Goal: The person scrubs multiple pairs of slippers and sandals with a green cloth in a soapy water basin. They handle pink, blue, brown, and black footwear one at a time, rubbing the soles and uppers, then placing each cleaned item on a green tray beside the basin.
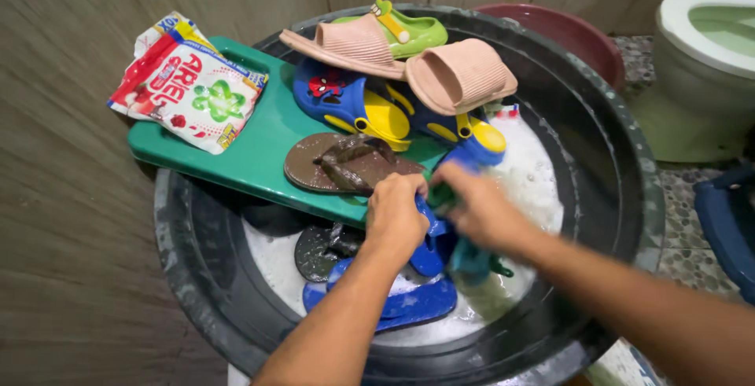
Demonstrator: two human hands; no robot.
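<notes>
Left hand: the left hand (395,215) was curled tight around a blue sandal (429,246), gripping it just above the suds.
Right hand: the right hand (480,207) was closed over a green scrubbing tool (442,196), pressed against the same sandal; its exact kind could not be made out.
Blue sandal: held over the soapy water (531,181) at the near edge of the green board (259,150), with another blue sandal (401,307) lying in the foam below it.
Basin: a wide black basin (621,158) held the water and carried the board across its rim.
On the board: a brown flip-flop (342,163), blue and yellow clogs (354,103), two pink slides (460,75), a green clog (413,31) and a detergent packet (189,87).
In the water: a dark flip-flop (318,251) lay beside the left hand.
Surroundings: a toilet (704,48) stood at the right.
</notes>
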